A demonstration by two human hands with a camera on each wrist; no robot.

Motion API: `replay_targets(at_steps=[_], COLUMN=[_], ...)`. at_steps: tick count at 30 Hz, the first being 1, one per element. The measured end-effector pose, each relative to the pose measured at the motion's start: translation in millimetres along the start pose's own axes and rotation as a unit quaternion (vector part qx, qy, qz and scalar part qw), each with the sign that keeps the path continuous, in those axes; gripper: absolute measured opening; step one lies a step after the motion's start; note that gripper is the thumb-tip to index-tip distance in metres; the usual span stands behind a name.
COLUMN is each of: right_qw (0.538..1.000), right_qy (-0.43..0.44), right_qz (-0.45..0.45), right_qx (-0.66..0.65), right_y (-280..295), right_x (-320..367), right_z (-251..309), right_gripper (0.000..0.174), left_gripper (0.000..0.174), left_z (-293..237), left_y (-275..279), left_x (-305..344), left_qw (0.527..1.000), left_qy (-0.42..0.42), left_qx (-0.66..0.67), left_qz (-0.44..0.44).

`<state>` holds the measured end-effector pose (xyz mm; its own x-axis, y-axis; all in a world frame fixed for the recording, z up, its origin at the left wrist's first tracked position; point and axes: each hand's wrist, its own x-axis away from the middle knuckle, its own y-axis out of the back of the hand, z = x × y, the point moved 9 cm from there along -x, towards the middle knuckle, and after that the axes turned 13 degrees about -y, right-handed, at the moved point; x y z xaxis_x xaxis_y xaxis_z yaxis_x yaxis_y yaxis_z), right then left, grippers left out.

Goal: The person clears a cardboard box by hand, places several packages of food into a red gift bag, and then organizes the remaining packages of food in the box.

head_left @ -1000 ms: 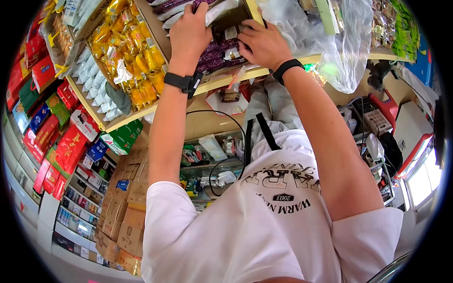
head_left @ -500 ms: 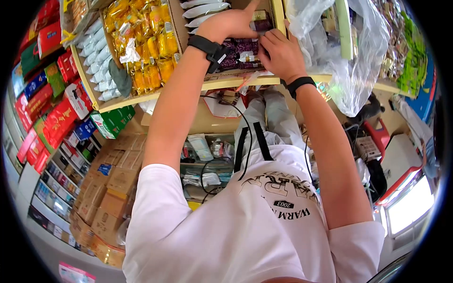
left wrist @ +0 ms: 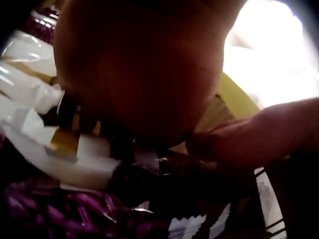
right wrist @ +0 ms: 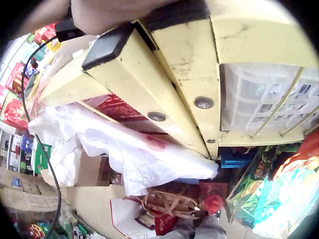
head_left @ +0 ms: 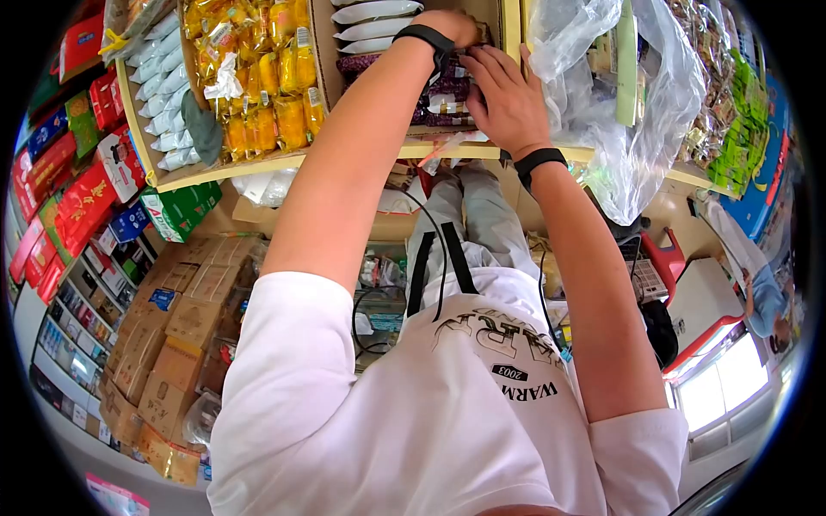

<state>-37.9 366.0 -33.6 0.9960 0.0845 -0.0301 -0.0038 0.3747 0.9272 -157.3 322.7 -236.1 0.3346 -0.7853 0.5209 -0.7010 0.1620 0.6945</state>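
Observation:
The left hand (head_left: 453, 28) is bent down over the upper right part of a cardboard box, its fingertips hidden in the head view. In the left wrist view, its dark palm (left wrist: 139, 69) fills the top, with fingers partly visible above a white packet (left wrist: 65, 167). The right hand (head_left: 514, 101) reaches over the box's right side, fingers extended beside the left hand, touching purple packets (head_left: 447, 107). Purple wrapping (left wrist: 75, 206) also shows low in the left wrist view. White packets (head_left: 374, 28) lie in a column left of the hands.
Yellow packets (head_left: 275, 77) fill the neighbouring box. Clear plastic bags (head_left: 637, 146) hang over the yellow shelf edge (head_left: 572, 153) at right. A black cable (right wrist: 27, 119) runs down the left of the right wrist view. Cardboard boxes (head_left: 185, 318) are stacked below left.
The left hand has shifted from the white packets to the box's upper right, covering a dark packet visible half a second ago. The right hand stays close by, its fingers reaching farther over the packets.

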Motion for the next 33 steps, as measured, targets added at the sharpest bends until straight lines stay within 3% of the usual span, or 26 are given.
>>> replay_targets(at_steps=[1, 3, 4, 6, 9, 13, 15, 19, 21, 23, 25, 27, 28, 33], right_qw=[1.0, 1.0, 1.0, 1.0, 1.0, 1.0, 1.0, 1.0, 0.999, 0.999, 1.0, 1.0, 1.0, 0.999], right_qy=[0.001, -0.004, -0.006, -0.01, -0.006, -0.008, -0.005, 0.004, -0.008, -0.01, -0.014, 0.009, 0.014, 0.022], right_qz=[0.001, 0.006, 0.007, 0.01, 0.008, 0.017, 0.006, -0.003, 0.021, 0.023, 0.009, -0.025, -0.017, 0.01], right_qx=[0.001, -0.007, -0.007, -0.012, 0.002, 0.004, -0.011, -0.011, -0.042, -0.038, 0.01, 0.017, 0.016, 0.045], right_y=[-0.1, -0.7, -1.3, -2.5, -2.7, -5.7, -4.4, -2.0, -5.6, -5.6, -7.4, -3.6, -4.2, -8.1], right_x=[-0.6, 0.7, 2.0, 1.1, 1.1, 1.0, 1.3, 0.8, 1.0, -1.6, -1.0, -1.2, -0.1, -1.5], right_z=[-0.7, -2.8, -3.4, -4.5, -3.5, -3.9, -4.2, -2.7, -3.4, -2.0, -1.9, 2.8, 3.8, 5.6], right_gripper=[0.047, 0.044, 0.044, 0.043, 0.044, 0.043, 0.042, 0.041, 0.039, 0.039, 0.04, 0.039, 0.039, 0.034], left_gripper=[0.039, 0.038, 0.038, 0.041, 0.042, 0.043, 0.042, 0.039, 0.045, 0.046, 0.048, 0.049, 0.051, 0.04], left_z=[0.1, -2.0, -18.1, -29.8, -36.2, -19.3, -37.5, -23.2, -49.5, -49.7, -40.9, -34.8, -38.1, -49.7], left_y=[-7.7, -5.7, 5.4, 17.3, 15.1, 1.1, 20.0, 9.0, 0.3, -0.3, 16.9, 12.3, 4.1, 33.1], left_x=[0.5, -0.9, 9.7, 47.1, 51.7, 41.4, 54.8, 41.2, 37.8, 45.7, 52.1, 36.0, 33.2, 47.3], left_qw=[1.0, 0.995, 0.995, 0.973, 0.964, 0.964, 0.962, 0.966, 0.972, 0.952, 0.971, 0.985, 0.971, 0.997], left_qy=[0.0, -0.021, -0.023, 0.155, 0.148, 0.178, 0.16, 0.135, 0.013, 0.072, 0.122, 0.063, 0.046, 0.001], left_qx=[0.001, 0.039, 0.041, 0.173, 0.218, 0.2, 0.221, 0.219, 0.191, 0.256, 0.187, 0.15, 0.19, 0.078], left_qz=[-0.001, -0.09, -0.088, 0.0, 0.046, 0.003, 0.02, -0.005, 0.136, 0.155, 0.083, 0.056, 0.136, 0.003])
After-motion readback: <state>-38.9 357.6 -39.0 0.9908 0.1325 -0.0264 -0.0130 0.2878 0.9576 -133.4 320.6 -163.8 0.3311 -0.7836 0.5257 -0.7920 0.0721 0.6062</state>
